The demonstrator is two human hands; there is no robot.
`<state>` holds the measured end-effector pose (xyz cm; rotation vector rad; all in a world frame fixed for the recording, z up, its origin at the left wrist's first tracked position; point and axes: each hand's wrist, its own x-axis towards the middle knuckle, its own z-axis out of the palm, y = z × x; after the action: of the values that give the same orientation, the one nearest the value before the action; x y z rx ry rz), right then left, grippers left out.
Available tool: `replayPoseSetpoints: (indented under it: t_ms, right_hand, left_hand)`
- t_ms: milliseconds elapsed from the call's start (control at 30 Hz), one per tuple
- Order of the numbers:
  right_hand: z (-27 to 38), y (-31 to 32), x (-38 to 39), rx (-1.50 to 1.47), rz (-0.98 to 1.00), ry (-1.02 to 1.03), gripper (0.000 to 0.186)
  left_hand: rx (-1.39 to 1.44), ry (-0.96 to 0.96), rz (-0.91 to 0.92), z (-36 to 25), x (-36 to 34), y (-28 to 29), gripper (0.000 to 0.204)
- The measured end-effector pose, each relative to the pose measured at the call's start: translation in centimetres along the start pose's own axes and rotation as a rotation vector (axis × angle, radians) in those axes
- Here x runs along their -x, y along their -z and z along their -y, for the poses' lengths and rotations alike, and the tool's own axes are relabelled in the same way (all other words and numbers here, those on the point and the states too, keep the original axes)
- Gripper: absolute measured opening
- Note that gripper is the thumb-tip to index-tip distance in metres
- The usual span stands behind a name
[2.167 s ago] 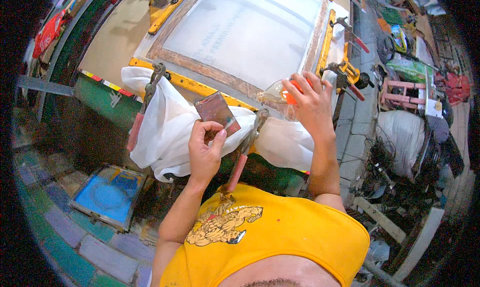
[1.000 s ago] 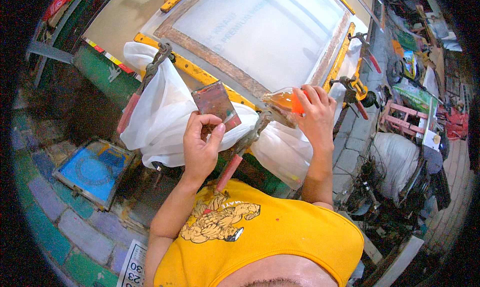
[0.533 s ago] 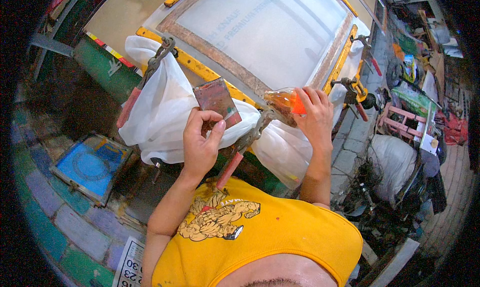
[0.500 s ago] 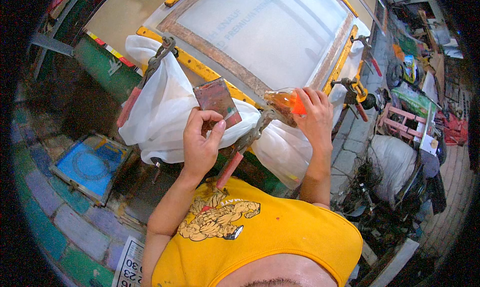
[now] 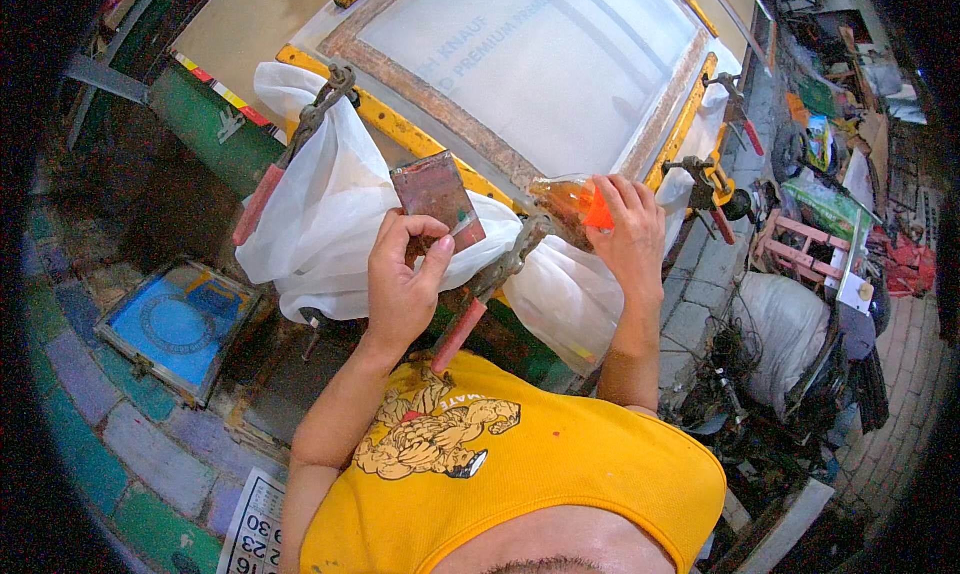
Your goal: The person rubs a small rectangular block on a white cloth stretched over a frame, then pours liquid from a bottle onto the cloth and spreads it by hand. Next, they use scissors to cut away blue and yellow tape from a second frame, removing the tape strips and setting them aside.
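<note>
Head view, the only one: my left grip [image 5: 408, 274] pinches a small flat plate [image 5: 436, 199], dark reddish and smeared, between thumb and forefinger at its lower edge, tilted, above the bunched white cloth [image 5: 325, 189]. My right grip [image 5: 630, 229] is wrapped around a clear bottle [image 5: 562, 198] with an orange label and amber liquid in it. Bottle lies nearly flat, mouth toward the left, at the near corner of the wooden frame [image 5: 440, 114]; cannot tell whether it touches the wood. Frame surrounds a pale sheet [image 5: 545, 69] on the bench [image 5: 245, 34], bordered by yellow bars [image 5: 405, 134]. Clamp [image 5: 525, 246] stands between my two grips. Change over the last couple of seconds: mostly a shift of view, with a printed paper sheet [image 5: 252, 529] now showing low on the left. Both holds unchanged, plate and bottle well apart. Reading: work is at the same stage, neither item set down. Any flow from the bottle: not discernible.
</note>
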<state>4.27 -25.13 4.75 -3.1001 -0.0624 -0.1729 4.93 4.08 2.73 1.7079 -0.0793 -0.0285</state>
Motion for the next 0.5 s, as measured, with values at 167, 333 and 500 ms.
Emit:
replayPoseSetpoints:
  t_ms: [167,333,500]
  right_hand:
    - [0.04,0.16,-0.04,0.006,-0.005,0.002,0.067]
    - [-0.05,-0.07,-0.08,0.023,-0.010,-0.002,0.067]
    - [0.05,-0.02,-0.15,0.034,-0.013,0.000,0.066]
  left_hand:
    - [0.014,0.026,0.012,-0.29,0.04,-0.03,0.007]
    - [-0.002,0.018,0.019,-0.13,0.01,-0.04,0.007]
    - [0.014,0.087,0.036,-0.12,0.06,0.14,0.008]
